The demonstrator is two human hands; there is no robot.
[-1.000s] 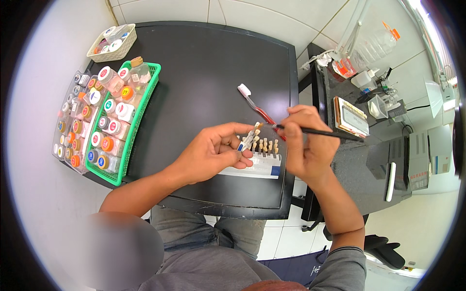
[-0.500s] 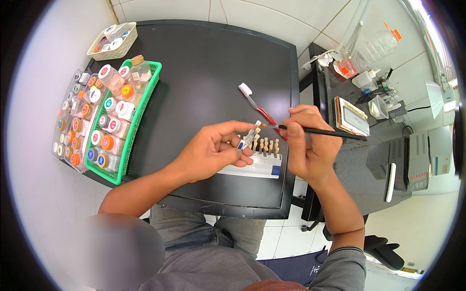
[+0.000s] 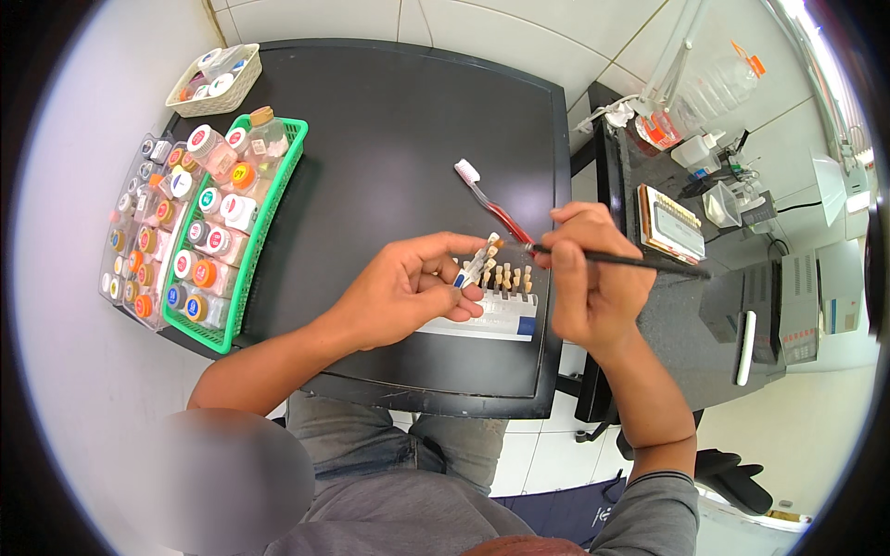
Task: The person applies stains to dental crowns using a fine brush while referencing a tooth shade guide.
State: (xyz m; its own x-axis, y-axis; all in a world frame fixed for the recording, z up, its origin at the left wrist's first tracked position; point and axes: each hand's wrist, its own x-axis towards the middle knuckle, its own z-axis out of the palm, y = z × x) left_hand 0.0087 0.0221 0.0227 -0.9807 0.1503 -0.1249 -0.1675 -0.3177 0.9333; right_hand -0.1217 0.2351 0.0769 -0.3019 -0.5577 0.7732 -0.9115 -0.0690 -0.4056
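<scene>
Currently | left hand [image 3: 408,292] is pinching dental shade tab [image 3: 476,267], apparently steadying it | right hand [image 3: 598,292] is gripping slim brush [image 3: 642,263] pen-style, seemingly for fine control

The table [image 3: 389,120] is black, with a raised, worn edge. On its far left corner sits a cream basket [image 3: 229,100] of small containers. Nearer, along the left side, a clear tray [image 3: 130,313] and a green basket [image 3: 262,236] stand side by side, both packed with capped jars. A red and white toothbrush [image 3: 504,221] lies right of the middle, bristle end toward the far side. Just nearer is a shade guide [image 3: 501,326], its tabs in a row. The dark, glossy bench [image 3: 672,324] on the right bears a bottle [image 3: 723,97], a clear cup [image 3: 721,204], and a flat case [image 3: 675,227].
</scene>
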